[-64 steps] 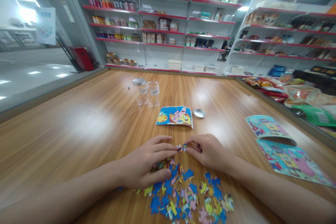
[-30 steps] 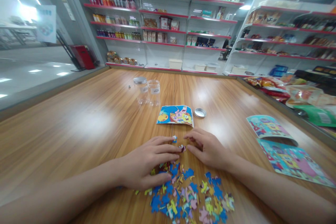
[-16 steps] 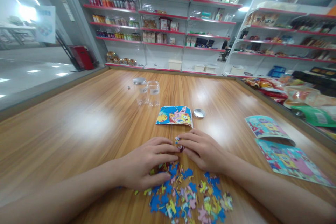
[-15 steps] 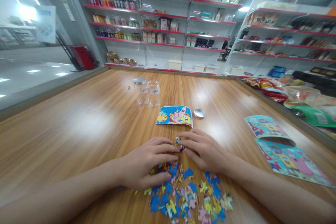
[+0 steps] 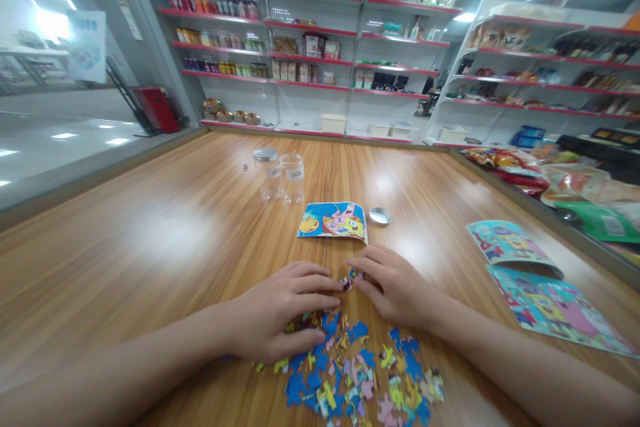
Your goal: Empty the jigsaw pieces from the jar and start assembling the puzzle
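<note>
Loose jigsaw puzzle pieces (image 5: 350, 373) in blue, yellow and pink lie in a heap on the wooden table. My left hand (image 5: 283, 310) rests palm down at the heap's left edge, fingers stretched out, its fingertips by a small dark piece (image 5: 345, 283). Between the thumb and fingers of my right hand (image 5: 393, 287) is a small puzzle piece (image 5: 354, 273) with blue and yellow on it, close to that dark piece. Just beyond both hands lies a blue picture card (image 5: 333, 221) with cartoon figures, its near edge curled.
Two clear plastic jars (image 5: 293, 180) stand past the card, the left one lidded. A loose metal lid (image 5: 380, 216) lies right of the card. Two more picture cards (image 5: 555, 303) lie at the right, near bagged goods (image 5: 575, 183). Stocked shelves (image 5: 310, 60) rise behind the table.
My right hand has drawn slightly right, and the small puzzle piece at its fingers has shifted right and a little nearer. My left hand has stayed in place.
</note>
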`<state>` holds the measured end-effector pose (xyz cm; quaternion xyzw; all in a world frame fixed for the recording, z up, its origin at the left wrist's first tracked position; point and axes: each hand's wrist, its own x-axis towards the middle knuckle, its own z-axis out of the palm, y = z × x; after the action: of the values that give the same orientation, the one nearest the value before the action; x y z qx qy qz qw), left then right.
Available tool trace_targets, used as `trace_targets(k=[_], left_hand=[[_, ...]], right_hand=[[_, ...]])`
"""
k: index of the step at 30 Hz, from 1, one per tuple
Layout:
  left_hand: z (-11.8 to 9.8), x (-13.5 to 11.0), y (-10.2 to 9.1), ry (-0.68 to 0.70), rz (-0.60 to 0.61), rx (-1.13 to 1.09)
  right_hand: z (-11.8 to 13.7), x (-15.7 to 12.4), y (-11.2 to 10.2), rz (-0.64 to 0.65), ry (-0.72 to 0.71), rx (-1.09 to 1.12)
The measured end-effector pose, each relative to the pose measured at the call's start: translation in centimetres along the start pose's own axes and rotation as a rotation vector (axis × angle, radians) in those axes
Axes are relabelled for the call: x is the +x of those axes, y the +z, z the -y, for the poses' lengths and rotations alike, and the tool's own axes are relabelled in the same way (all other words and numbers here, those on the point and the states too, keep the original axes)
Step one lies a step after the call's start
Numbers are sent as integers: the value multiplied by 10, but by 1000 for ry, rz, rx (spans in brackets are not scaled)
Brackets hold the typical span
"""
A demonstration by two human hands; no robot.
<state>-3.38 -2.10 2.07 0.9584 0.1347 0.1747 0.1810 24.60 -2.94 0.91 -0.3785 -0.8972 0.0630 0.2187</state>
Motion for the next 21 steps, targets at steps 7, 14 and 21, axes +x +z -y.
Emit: trace_targets(k=[7,14,21], left_hand=[[1,0,0,0,18,1],[2,-2,1,14,-8,-24],[1,-3,2,54,5,-20]], right_hand=[[-5,-1,0,33,49,108],[-1,1,-1,15,152,140],[-3,0,1,1,228,153]])
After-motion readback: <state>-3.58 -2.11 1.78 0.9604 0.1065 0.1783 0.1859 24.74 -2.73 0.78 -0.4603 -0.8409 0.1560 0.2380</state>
